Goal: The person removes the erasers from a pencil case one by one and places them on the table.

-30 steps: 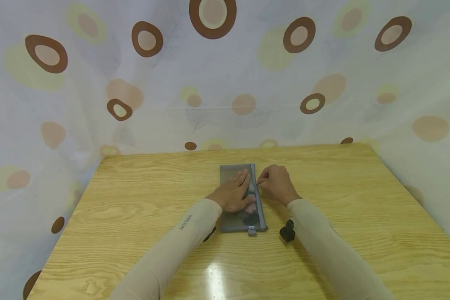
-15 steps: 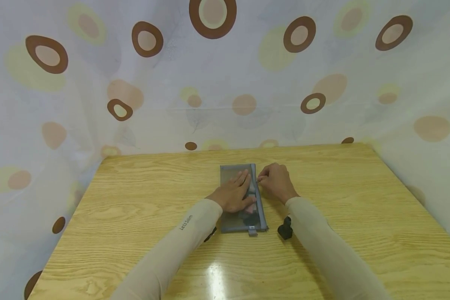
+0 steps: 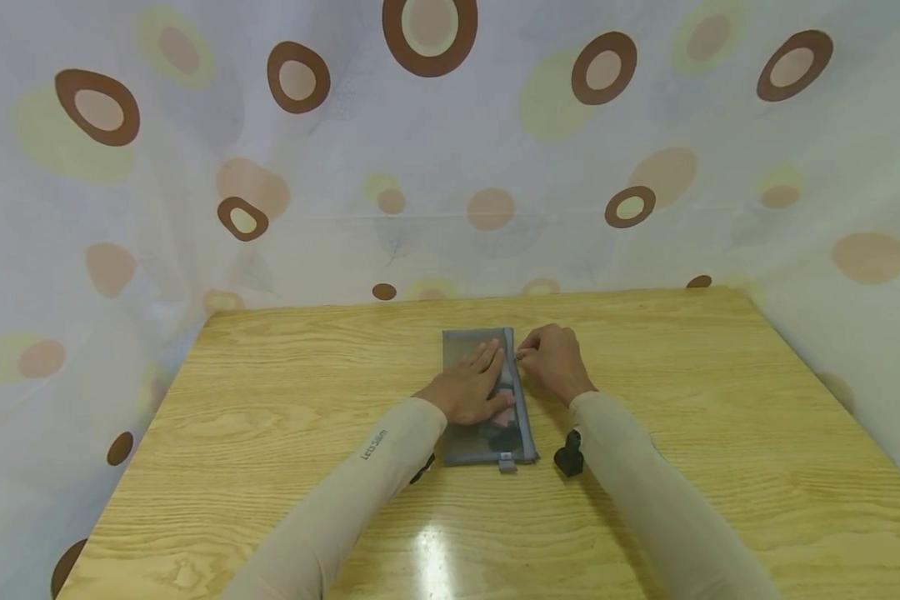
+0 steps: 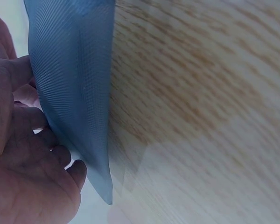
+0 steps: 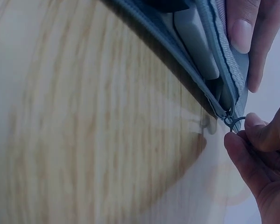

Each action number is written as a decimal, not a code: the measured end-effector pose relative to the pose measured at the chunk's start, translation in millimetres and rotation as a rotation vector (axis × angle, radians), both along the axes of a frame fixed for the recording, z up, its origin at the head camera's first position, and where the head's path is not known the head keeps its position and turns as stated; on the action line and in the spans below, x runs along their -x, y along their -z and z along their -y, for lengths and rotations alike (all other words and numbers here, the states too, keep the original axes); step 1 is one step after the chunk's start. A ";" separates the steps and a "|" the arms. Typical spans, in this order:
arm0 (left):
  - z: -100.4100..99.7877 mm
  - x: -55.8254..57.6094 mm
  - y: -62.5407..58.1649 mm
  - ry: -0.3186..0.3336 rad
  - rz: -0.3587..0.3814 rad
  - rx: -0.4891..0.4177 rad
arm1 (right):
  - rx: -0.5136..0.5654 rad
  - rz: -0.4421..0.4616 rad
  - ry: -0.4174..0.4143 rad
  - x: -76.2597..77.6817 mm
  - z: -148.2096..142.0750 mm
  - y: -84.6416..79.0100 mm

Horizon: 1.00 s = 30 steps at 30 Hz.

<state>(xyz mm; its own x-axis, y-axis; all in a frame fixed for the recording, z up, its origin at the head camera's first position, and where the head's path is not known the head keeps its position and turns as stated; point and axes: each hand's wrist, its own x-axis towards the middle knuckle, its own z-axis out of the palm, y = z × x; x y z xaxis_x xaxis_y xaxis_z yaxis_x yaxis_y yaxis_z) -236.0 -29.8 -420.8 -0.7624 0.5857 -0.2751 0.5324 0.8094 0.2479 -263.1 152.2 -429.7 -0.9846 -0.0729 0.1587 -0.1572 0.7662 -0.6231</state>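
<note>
A grey-blue mesh zipper pouch (image 3: 468, 451) lies on the table, its zipper along the right side. My left hand (image 3: 467, 387) rests flat on top, fingers stretched toward the far end. Thumb and forefinger of my right hand (image 3: 557, 364) pinch the ring-shaped zipper pull (image 5: 234, 122) at the pouch's right edge. In the right wrist view the zipper gapes on one side of the slider, and a white block-like item (image 5: 196, 44) shows inside. Through the mesh a pinkish thing (image 3: 503, 415) and something dark are visible; their kind is unclear. The left palm covers part of the pouch.
The wood-grain table (image 3: 292, 400) spreads around the pouch. A white curtain (image 3: 450, 150) with brown and yellow circles hangs behind and at both sides. A small grey tab (image 3: 507, 467) sticks out from the pouch's near edge.
My right hand has slid slightly toward the pouch's far end, drawing the zipper pull along the edge. The left hand stays in place on the pouch.
</note>
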 end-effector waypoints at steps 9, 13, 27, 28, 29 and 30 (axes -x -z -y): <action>-2.9 0.0 0.3 0.002 -0.007 -0.011 | 0.006 -0.013 -0.013 1.8 -4.4 1.1; -4.1 -0.1 1.3 0.005 -0.012 -0.020 | 0.025 -0.010 -0.059 1.3 -8.6 1.1; -3.0 1.2 -3.6 -0.014 -0.020 -0.029 | 0.055 0.047 -0.164 -7.8 -12.6 -2.3; -3.1 1.9 -3.9 -0.021 -0.021 -0.036 | 0.054 0.048 -0.168 -7.5 -12.8 -2.5; -3.2 2.6 -3.6 -0.025 -0.024 -0.040 | 0.053 0.053 -0.167 -7.4 -12.7 -2.8; -3.3 3.0 -3.4 -0.032 -0.020 -0.044 | 0.053 0.059 -0.168 -7.5 -12.4 -3.3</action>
<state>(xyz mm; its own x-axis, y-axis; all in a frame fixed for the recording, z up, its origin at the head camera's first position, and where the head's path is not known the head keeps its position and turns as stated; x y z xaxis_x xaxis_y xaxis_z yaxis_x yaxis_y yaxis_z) -239.0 -26.5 -417.4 -0.7863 0.5720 -0.2337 0.5114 0.8147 0.2734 -255.6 164.6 -426.4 -0.9670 -0.2303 0.1091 -0.2423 0.6983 -0.6735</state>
